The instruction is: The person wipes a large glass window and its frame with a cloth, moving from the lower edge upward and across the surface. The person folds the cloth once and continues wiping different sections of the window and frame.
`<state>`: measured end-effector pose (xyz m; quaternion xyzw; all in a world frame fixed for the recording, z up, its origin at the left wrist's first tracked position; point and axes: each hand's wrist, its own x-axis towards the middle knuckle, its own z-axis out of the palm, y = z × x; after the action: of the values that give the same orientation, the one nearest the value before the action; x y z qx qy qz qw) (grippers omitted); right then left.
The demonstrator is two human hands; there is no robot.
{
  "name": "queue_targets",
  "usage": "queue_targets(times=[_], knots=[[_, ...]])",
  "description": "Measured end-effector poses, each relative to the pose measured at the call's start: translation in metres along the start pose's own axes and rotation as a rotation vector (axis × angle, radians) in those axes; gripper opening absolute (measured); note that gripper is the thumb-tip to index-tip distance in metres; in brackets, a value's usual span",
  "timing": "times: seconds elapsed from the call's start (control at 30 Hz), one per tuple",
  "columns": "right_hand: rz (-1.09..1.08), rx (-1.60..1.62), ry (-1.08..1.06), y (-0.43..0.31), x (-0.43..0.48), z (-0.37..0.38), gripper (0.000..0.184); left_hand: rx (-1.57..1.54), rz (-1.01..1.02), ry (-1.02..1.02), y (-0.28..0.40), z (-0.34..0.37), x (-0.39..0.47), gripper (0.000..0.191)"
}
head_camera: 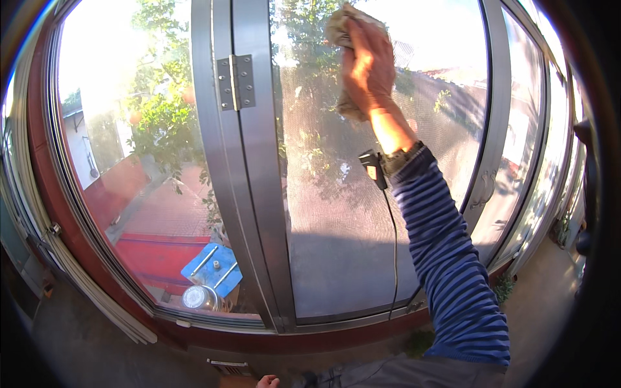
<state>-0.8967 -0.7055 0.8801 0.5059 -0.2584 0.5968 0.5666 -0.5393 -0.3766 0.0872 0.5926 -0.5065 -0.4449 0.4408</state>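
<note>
My right hand (369, 65) is raised at the upper part of a glass door pane (335, 208). Its fingers press a crumpled, light beige cloth (356, 24) to the glass, and part of the cloth hangs below the palm. On that wrist is a dark strap with a small black device (372, 169) beside it, from which a thin cable runs down. My left hand (268, 381) shows only in part at the bottom edge; whether it holds anything is not visible. A steel hinge (236, 82) joins the grey metal frames left of the pane.
Pull handles (483, 188) are fitted on the door frame at the right. Gathered pale curtains (102, 300) hang at the left. Through the left glass show a blue board (213, 269) and a metal pot (198, 297). A green plant (504, 288) is low at the right.
</note>
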Motion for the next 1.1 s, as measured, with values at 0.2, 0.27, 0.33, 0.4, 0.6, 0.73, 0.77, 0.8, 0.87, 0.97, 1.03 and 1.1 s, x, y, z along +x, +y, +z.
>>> queue_targets(times=[0.2,0.27,0.33,0.4,0.6,0.73,0.77,0.8,0.87,0.97,1.03,1.1], knots=[[-0.006,0.077,0.052,-0.072,0.039,0.050,0.045,0.133,0.092,0.036,-0.023,-0.038,0.001,0.027],[0.037,0.090,0.066,-0.083,0.049,0.060,0.038,0.147,0.076,0.028,-0.029,-0.048,0.004,0.028],[0.125,0.254,0.181,-0.090,0.060,0.068,0.036,0.156,0.071,0.020,-0.035,-0.055,0.005,0.029],[0.171,0.388,0.268,-0.098,0.073,0.077,0.032,0.162,0.071,0.013,-0.039,-0.061,0.005,0.030],[-0.069,0.341,0.064,-0.107,0.072,0.081,0.036,0.138,0.021,0.014,-0.047,-0.072,0.012,0.030],[-0.043,0.351,-0.011,-0.120,0.044,0.067,0.038,0.105,0.013,-0.009,-0.047,-0.075,0.014,0.031],[-0.074,0.344,0.004,-0.123,0.034,0.061,0.038,0.119,0.040,-0.013,-0.046,-0.076,0.013,0.032],[-0.077,0.351,-0.019,-0.126,0.026,0.056,0.038,0.133,0.044,-0.013,-0.044,-0.077,0.012,0.031],[-0.051,0.334,-0.034,-0.130,0.021,0.054,0.038,0.166,0.049,-0.010,-0.040,-0.083,0.010,0.031],[-0.070,0.327,-0.075,-0.128,0.035,0.060,0.038,0.120,-0.028,-0.035,-0.036,-0.096,0.004,0.030],[-0.119,0.270,-0.109,-0.123,0.059,0.070,0.035,0.184,0.026,-0.016,-0.037,-0.104,0.011,0.030],[-0.144,0.181,-0.156,-0.118,0.080,0.079,0.034,0.198,0.059,-0.006,-0.042,-0.110,0.016,0.029]])
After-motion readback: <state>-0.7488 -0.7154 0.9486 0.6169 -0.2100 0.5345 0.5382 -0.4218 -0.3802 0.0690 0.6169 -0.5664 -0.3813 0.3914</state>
